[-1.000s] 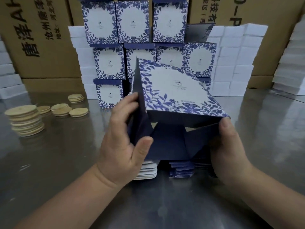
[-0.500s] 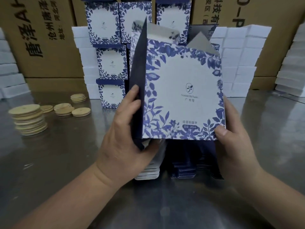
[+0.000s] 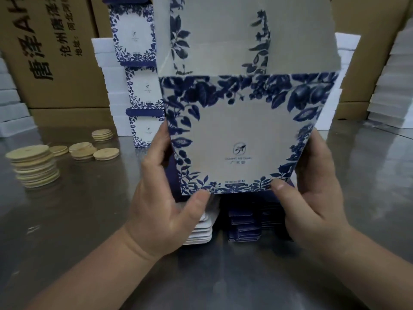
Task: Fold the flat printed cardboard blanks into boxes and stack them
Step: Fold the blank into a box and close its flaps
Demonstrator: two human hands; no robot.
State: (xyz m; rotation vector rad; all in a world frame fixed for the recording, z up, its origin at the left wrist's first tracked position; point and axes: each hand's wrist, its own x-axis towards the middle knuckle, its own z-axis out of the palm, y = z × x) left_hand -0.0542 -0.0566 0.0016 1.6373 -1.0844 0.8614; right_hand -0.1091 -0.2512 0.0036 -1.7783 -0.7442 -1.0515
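Observation:
A blue-and-white leaf-printed box (image 3: 241, 135) fills the middle of the view, held upright and close to the camera, its top flap (image 3: 245, 34) standing open above it. My left hand (image 3: 165, 198) grips its lower left side, thumb on the bottom edge. My right hand (image 3: 312, 191) grips the lower right side, thumb on the front. Under the box a pile of flat blanks (image 3: 243, 227) lies on the table. Folded boxes (image 3: 138, 90) are stacked at the back, partly hidden by the held box.
Round wooden discs (image 3: 33, 166) sit piled at the left on the steel table (image 3: 201, 276), with more discs (image 3: 85, 151) behind. White foam blocks (image 3: 105, 70) and brown cartons (image 3: 49, 52) line the back. More white blocks (image 3: 393, 86) stand at right.
The box has been raised and turned upright to face the camera, its bottom flaps no longer hanging open. Both hands have shifted to its lower sides.

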